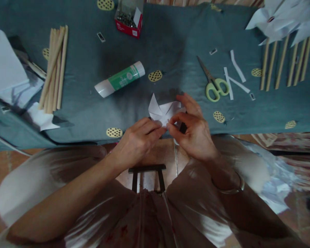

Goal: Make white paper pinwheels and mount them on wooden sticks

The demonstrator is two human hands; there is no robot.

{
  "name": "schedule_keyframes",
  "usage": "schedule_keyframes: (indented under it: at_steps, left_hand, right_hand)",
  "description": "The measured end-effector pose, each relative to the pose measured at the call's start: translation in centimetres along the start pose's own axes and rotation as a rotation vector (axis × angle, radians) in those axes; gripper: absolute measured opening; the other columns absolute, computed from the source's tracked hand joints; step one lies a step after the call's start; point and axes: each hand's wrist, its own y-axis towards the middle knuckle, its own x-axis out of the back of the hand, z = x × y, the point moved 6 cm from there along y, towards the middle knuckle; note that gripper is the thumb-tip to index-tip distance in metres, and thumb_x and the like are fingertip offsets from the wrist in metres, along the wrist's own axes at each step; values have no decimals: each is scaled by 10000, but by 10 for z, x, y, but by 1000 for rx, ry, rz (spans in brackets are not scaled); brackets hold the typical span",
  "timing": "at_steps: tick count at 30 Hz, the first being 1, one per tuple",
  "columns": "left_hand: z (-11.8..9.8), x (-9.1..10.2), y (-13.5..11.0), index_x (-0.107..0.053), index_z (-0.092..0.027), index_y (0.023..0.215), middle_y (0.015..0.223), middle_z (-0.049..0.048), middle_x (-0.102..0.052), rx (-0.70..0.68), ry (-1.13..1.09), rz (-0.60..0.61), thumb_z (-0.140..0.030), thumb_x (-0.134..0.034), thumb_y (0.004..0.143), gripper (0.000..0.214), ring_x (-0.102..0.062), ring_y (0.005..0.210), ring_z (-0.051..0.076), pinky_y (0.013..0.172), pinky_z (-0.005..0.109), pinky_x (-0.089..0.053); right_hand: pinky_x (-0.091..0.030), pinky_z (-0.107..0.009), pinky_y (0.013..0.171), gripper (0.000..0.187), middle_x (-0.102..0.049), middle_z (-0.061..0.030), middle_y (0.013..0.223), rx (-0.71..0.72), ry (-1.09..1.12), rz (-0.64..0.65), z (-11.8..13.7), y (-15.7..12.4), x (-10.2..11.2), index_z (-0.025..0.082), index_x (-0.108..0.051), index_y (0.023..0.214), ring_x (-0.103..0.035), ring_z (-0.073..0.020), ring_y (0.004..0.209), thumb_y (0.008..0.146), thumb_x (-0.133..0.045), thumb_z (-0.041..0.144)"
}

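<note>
A folded white paper pinwheel (165, 109) is held at the table's near edge, its pointed blades curled toward the middle. My left hand (141, 139) is closed on its lower left side. With thumb and forefinger, my right hand (192, 129) pinches at the pinwheel's centre; the tiny thing between those fingertips is too small to make out. The other right fingers curve round the paper's right side. Beyond my hands lies a green and white glue stick (122, 79). Scissors with light green handles (217, 90) rest to the right.
Wooden sticks (54, 69) and white paper sheets (7, 65) lie at left. A red box (129, 26) of small metal pieces stands at the back. Paper strips (237, 65) lie beside the scissors. Pinwheels on sticks (281, 20) lie at the far right. Below is a dark stool (147, 168).
</note>
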Motion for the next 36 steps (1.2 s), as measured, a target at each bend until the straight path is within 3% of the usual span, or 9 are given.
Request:
schedule_keyframes:
  at_steps: [21, 36]
  left_hand:
    - [5, -2, 0, -691, -124, 1044, 928, 73, -721, 55, -50, -24, -138, -561, 948, 162, -655, 841, 161, 719, 274, -559]
    - [7, -1, 2, -702, -108, 1073, 943, 87, -732, 110, -143, -23, -123, -544, 947, 203, -657, 864, 164, 755, 272, -548]
  right_hand:
    - [-318, -619, 1167, 91, -586, -9, 1383, -36, 14, 17, 1, -1, 0, 283, -671, 796, -352, -333, 1463, 818, -646, 198]
    - [-378, -608, 1121, 102, -603, -17, 1365, -30, 10, 24, 2, 0, -1, 278, -660, 783, -367, -336, 1456, 833, -631, 193]
